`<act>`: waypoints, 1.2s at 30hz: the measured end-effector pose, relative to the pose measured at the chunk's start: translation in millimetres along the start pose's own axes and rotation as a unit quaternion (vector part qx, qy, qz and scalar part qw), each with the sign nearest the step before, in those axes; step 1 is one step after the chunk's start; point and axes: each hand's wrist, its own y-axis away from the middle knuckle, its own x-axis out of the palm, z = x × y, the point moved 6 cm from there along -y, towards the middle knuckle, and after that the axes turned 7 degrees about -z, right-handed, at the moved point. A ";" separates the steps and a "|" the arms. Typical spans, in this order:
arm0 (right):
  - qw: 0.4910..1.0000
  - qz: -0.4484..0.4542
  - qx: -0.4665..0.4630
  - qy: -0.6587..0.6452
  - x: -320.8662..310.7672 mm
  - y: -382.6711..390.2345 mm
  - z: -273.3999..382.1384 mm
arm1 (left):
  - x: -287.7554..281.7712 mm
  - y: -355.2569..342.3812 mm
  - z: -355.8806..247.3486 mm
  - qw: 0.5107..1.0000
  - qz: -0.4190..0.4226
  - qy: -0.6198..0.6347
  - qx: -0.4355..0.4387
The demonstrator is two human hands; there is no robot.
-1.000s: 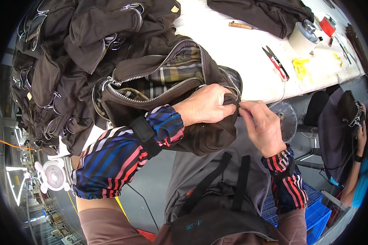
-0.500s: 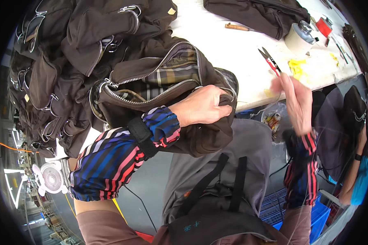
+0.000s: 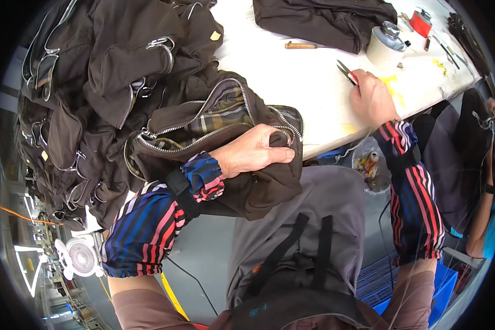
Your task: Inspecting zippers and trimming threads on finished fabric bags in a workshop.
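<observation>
A dark brown bag (image 3: 272, 190) with silver zippers sits at the table's front edge. Its main zipper is undone, showing a plaid lining (image 3: 225, 115). My left hand (image 3: 250, 151) grips the bag's fabric near its right end, thumb and fingers closed on it. Over the table to the right, my right hand (image 3: 374, 99) is closed round red-handled thread snips (image 3: 346, 72), whose dark blades point up and left. The fingers cover most of the handle.
More dark bags (image 3: 88, 99) are heaped at left. Another dark bag (image 3: 324, 22) lies at the back. A white can (image 3: 384, 52), a red can (image 3: 421, 23) and a wooden-handled tool (image 3: 301, 45) rest on the white table (image 3: 308, 77). A fan (image 3: 78, 257) stands lower left; another person's arm (image 3: 481, 214) shows right.
My right hand has moved forward onto the snips and closed round them. My left hand stays on the bag. The whole view has shifted slightly.
</observation>
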 end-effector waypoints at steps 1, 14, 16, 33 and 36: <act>1.000 -0.003 0.003 0.001 -5.3 -3.2 -3.1 | 0.7 -0.5 -1.7 1.000 0.003 -0.003 0.001; 0.928 0.126 0.038 -0.349 -56.0 74.2 76.2 | -2.3 1.7 1.3 1.000 0.009 -0.007 0.020; 0.959 0.096 -0.020 -0.265 -59.4 78.6 84.6 | -3.3 2.1 -0.3 1.000 -0.008 -0.019 0.009; 0.970 0.084 -0.109 -0.198 -67.6 78.4 99.6 | -2.1 2.1 -1.1 0.999 -0.003 -0.044 0.027; 0.971 0.082 -0.119 -0.190 -68.1 77.5 99.3 | 0.2 2.2 -4.5 0.999 0.002 -0.037 0.032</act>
